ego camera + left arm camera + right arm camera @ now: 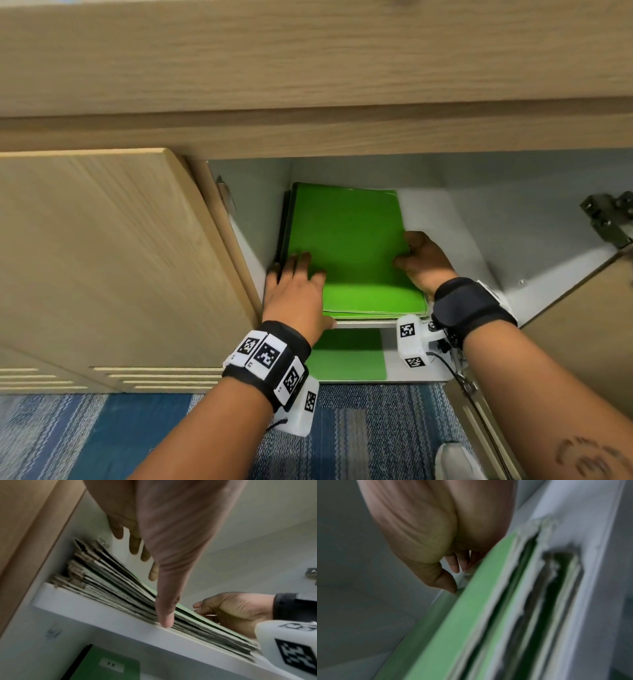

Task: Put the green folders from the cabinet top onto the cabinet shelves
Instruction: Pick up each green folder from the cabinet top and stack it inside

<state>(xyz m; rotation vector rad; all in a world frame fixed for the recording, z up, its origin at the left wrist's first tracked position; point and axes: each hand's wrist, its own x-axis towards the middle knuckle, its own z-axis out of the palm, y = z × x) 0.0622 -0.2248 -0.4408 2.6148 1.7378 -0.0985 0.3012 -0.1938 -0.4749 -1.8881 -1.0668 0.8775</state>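
Your left hand (297, 287) lies flat, fingers straight, on the near left corner of the stack of green folders (349, 250), thumb at its front edge. Your right hand (424, 262) curls around the stack's right edge. The stack rests on the upper shelf (106, 616); below that shelf lies another green folder (349, 356).

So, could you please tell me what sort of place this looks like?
Probably an office: a light wooden storage cabinet with white shelves, a stack of flat green paper folders, one on the lower shelf labelled "H.R", and blue patterned carpet tiles.
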